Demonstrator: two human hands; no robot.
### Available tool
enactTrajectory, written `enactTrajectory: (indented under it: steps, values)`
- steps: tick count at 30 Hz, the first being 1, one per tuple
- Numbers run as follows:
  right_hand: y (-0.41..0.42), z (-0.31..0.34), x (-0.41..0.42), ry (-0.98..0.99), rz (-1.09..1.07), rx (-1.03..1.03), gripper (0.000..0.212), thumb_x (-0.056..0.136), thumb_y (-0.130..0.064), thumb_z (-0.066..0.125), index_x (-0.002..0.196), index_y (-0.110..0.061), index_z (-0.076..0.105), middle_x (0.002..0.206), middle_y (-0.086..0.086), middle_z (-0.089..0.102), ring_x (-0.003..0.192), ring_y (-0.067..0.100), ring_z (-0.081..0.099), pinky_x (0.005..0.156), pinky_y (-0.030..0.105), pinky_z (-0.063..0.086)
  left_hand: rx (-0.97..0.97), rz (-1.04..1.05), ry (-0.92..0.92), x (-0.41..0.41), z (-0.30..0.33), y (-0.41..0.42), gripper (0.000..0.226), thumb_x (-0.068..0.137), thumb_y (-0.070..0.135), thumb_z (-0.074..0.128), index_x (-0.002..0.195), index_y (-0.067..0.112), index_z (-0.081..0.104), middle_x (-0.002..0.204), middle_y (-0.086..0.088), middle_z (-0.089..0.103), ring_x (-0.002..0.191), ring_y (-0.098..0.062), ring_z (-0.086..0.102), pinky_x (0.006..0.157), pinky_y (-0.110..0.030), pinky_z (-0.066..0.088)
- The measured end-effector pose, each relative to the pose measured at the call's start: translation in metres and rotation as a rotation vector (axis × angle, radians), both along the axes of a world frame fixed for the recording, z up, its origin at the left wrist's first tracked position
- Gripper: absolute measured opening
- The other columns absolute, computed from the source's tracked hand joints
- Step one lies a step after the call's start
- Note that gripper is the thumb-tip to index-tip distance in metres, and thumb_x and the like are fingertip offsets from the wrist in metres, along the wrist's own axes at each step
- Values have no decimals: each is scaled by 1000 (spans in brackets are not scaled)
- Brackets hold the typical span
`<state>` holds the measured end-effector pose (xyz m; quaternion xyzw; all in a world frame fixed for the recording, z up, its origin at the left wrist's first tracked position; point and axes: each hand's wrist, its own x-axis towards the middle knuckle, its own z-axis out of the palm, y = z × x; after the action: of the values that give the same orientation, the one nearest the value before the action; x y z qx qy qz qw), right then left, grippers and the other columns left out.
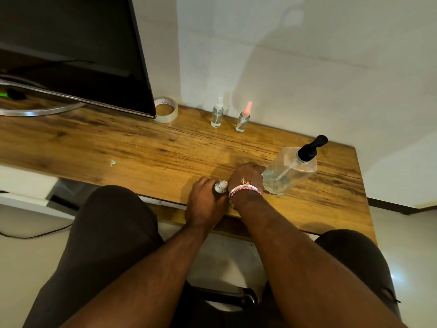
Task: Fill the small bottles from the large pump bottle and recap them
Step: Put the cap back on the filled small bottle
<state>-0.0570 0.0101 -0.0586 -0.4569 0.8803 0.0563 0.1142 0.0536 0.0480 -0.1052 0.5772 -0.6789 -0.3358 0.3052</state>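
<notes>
Wooden desk [142, 147]: monitor [71, 48], tape roll [166, 109], two capped small bottles [217, 116], pump bottle [289, 170].

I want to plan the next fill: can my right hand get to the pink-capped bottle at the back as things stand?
Probably yes. The right hand rests beside the pump bottle, and bare desk lies between it and the pink-capped bottle. Nothing stands in that path; the clear-capped bottle is off to its left.

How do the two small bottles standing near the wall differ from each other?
The left small bottle has a clear or whitish spray top; the right small bottle has a pink one. The left small bottle looks slightly taller and stands a little nearer the wall; the right small bottle stands closer to the pump bottle. Both are clear, upright, capped and untouched by the hands.
</notes>
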Motion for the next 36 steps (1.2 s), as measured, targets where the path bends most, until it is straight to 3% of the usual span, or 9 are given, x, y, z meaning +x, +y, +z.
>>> enactTrajectory:
  steps: [6, 11, 15, 18, 20, 23, 27, 31, 36]
  values:
    - [4, 6, -5, -22, 136, -89, 29, 97, -6, 43, 121, -3, 59, 124, 21, 57, 120, 38, 56, 97, 45, 51, -14, -20, 2, 0, 1, 1, 16, 85, 32, 79, 90, 20, 70, 90, 4, 58, 87, -22, 57, 73, -36, 45]
    - [5, 9, -5, -50, 169, -151, 29, 96, -6, 43, 117, -5, 63, 123, 17, 54, 114, 39, 57, 92, 48, 52, 4, -23, 23, -1, -1, 1, 25, 82, 43, 68, 89, 20, 68, 91, 5, 57, 88, -23, 57, 73, -35, 43]
    - [7, 12, -18, -263, 156, -259, 28, 84, -11, 58, 109, -9, 69, 116, 16, 62, 106, 37, 63, 89, 37, 54, 42, 66, 97, -4, 2, 2, 18, 87, 35, 76, 94, 21, 68, 96, 1, 62, 91, -21, 58, 77, -36, 49]
    - [15, 19, -27, -458, 102, -368, 26, 79, -17, 62, 101, -16, 76, 103, 6, 74, 95, 24, 68, 76, 20, 46, 62, 112, 129, -7, 6, 6, 14, 89, 26, 76, 96, 23, 65, 97, 4, 59, 91, -18, 58, 76, -35, 51]
    - [24, 24, -30, -556, 85, -428, 22, 80, -20, 66, 99, -21, 77, 101, -4, 75, 90, 15, 68, 73, 18, 44, 66, 105, 132, -8, 8, 7, 15, 89, 30, 73, 97, 21, 65, 97, 4, 59, 90, -18, 58, 75, -37, 53]
    - [43, 25, -33, -788, 30, -498, 23, 79, -20, 74, 101, -25, 77, 100, -12, 75, 84, 5, 70, 79, 23, 54, 60, 87, 105, -10, 5, 8, 32, 88, 37, 71, 113, 17, 67, 107, 1, 60, 97, -19, 59, 78, -37, 53]
    - [65, 17, -38, -995, -3, -568, 31, 75, -18, 82, 105, -24, 77, 100, -5, 76, 92, 11, 73, 88, 39, 60, 11, 55, 61, -12, 5, 15, 58, 81, 58, 53, 119, 16, 64, 111, 2, 59, 97, -19, 58, 76, -34, 50]
    - [69, 28, -41, -1068, 20, -641, 37, 77, -3, 81, 112, -15, 75, 102, -2, 76, 91, 14, 72, 87, 38, 61, 6, 91, 73, -18, 6, 16, 48, 85, 56, 58, 116, 20, 64, 109, 4, 59, 96, -19, 59, 75, -36, 51]
    - [65, 40, -40, -1023, 45, -738, 25, 82, -16, 81, 106, -18, 76, 98, -6, 76, 87, 15, 73, 80, 40, 62, 8, 74, 114, -22, 9, 10, 22, 91, 38, 77, 106, 25, 67, 104, 9, 63, 94, -14, 62, 79, -43, 58]
